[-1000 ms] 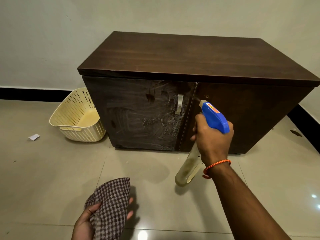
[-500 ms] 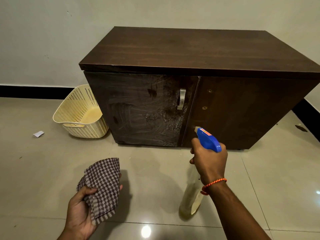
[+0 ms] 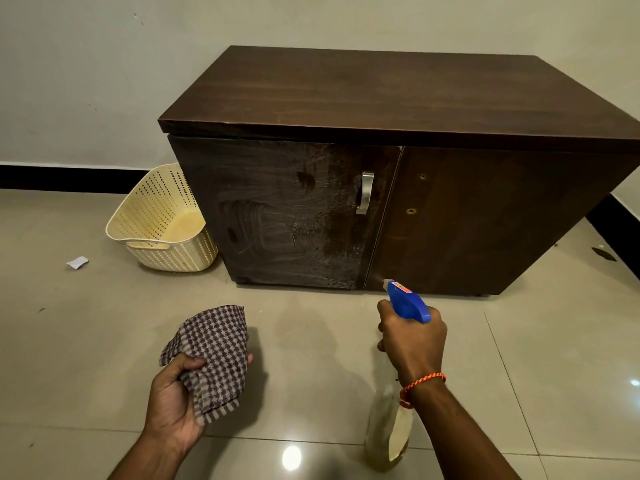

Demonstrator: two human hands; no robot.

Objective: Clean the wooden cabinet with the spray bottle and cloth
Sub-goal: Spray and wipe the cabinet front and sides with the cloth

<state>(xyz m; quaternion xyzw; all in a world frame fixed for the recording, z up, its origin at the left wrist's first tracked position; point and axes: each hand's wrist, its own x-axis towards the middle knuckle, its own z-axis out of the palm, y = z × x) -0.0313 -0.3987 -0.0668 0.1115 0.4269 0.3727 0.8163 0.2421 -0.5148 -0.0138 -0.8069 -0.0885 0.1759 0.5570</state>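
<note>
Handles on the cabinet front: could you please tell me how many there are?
1: a metal handle on the left door, at its right edge. The right door shows only two bare holes.

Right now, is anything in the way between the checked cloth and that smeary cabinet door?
Nothing visible. Only floor tiles lie between the cloth, held in the left hand, and the streaked left door. The basket stands aside to the left, and the spray bottle in the right hand is off to the right.
</note>
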